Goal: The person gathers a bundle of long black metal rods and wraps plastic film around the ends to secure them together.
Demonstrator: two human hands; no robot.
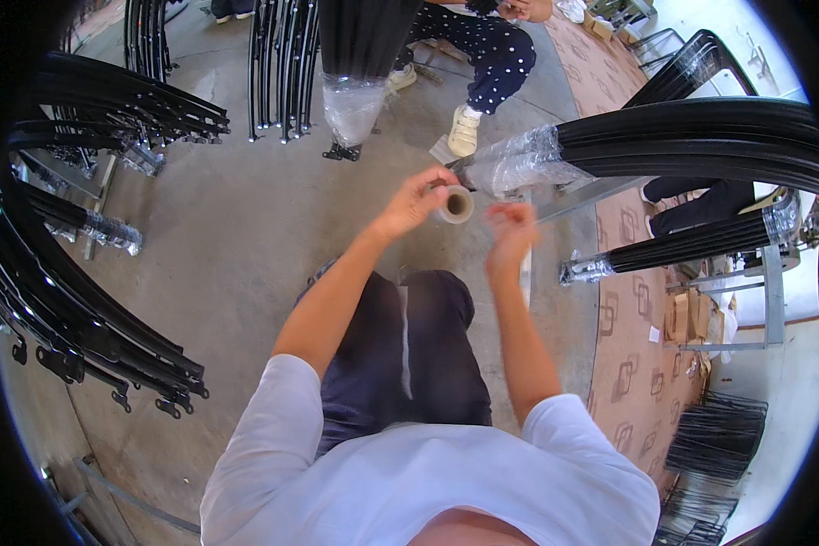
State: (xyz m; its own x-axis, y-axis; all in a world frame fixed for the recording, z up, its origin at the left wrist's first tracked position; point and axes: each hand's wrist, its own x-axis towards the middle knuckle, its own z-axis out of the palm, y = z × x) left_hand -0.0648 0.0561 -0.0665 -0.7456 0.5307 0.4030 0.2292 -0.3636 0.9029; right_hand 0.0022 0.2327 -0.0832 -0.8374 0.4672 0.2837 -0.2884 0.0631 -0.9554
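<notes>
My left hand (417, 204) grips a roll of clear wrapping film (456, 207) with a brown hollow core, its open end facing me. To its right hovers my right hand (513, 227), raised and smeared by motion, so its fingers and anything in them are unclear. Just beyond both hands lies the end of a bundle of curved black tubes (692, 141). Clear film (519, 162) is wound round that end.
Black tube bundles (82, 291) hang at the left, and more tubes (284, 68) hang ahead. A film-wrapped bundle end (353, 109) points down. Another person's leg in dotted trousers (496, 55) is beyond. A thinner bundle (687, 244) and a metal stand (773, 296) stand right.
</notes>
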